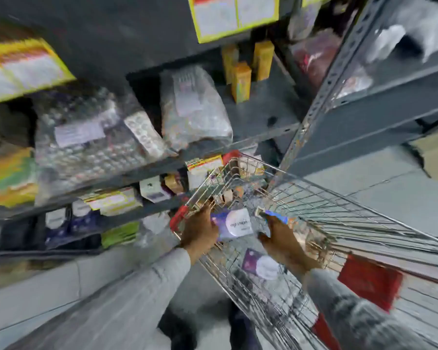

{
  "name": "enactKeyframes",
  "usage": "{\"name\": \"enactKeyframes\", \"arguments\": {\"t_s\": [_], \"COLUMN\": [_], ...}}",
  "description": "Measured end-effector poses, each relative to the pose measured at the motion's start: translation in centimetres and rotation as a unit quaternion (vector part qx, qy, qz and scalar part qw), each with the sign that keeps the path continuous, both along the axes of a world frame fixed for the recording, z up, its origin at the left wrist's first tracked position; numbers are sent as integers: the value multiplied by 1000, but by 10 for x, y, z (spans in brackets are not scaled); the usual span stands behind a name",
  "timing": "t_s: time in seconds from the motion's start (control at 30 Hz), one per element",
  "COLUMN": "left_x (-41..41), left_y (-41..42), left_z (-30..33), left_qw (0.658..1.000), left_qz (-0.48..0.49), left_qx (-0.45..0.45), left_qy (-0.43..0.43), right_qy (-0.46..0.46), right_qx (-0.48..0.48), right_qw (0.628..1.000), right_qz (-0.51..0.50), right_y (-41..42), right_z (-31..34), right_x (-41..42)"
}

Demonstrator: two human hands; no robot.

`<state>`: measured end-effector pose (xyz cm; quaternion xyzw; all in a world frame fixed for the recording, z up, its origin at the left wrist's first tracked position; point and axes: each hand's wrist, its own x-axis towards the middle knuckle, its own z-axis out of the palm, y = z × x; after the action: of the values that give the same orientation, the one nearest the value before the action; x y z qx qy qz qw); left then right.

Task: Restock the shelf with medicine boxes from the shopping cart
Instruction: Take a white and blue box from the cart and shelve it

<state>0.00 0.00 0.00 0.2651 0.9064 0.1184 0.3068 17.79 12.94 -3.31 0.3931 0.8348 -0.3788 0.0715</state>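
The wire shopping cart (352, 223) with red corner guards stands against the grey metal shelf (250, 120). Inside the cart, my left hand (200, 231) grips a purple-and-white medicine box (234, 223) at its left end. To the right, my right hand (281, 238) holds a second, bluish box (276, 214) that is mostly hidden by the fingers. Another purple-and-white box (259, 263) lies on the cart floor below my hands. The frame is blurred by motion.
Clear bags of blister packs (91, 145) and yellow boxes (240, 79) fill the upper shelves. Lower shelves hold purple-and-white boxes (68, 221) and yellow-edged packs (114, 200). A second grey rack (379, 97) stands at the right, with grey floor beyond it.
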Motion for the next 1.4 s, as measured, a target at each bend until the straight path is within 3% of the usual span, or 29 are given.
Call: {"name": "enactKeyframes", "arguments": {"t_s": [0.17, 0.27, 0.4, 0.57, 0.67, 0.83, 1.07, 1.4], "left_x": [-12, -10, -2, 0, 0, 4, 2, -52], "left_y": [28, 26, 15, 25, 27, 20, -19, -179], "left_z": [-74, -101, -118, -91, -56, 18, 171, 355], "left_qw": [952, 930, 930, 946, 963, 957, 881, 799], "left_qz": [243, 263, 241, 222, 175, 135, 131, 74], "left_qx": [-67, -98, -129, -44, 12, 175, 404, 573], "left_qy": [-173, -238, -245, -233, -206, -187, -207, -168], "right_qy": [-51, -70, -44, 58, 143, 312, 413, 539], "right_qx": [-138, -199, -232, -136, -108, -128, -12, 28], "right_qw": [988, 975, 968, 982, 970, 905, 880, 838], "right_qz": [-54, -69, -88, -116, -163, -260, -234, -81], "right_y": [2, 5, 1, 2, 7, 16, -9, -146], "right_z": [-67, -96, -114, -96, -60, 32, 204, 415], "right_x": [-16, -24, -31, -23, -19, -18, -33, -111]}}
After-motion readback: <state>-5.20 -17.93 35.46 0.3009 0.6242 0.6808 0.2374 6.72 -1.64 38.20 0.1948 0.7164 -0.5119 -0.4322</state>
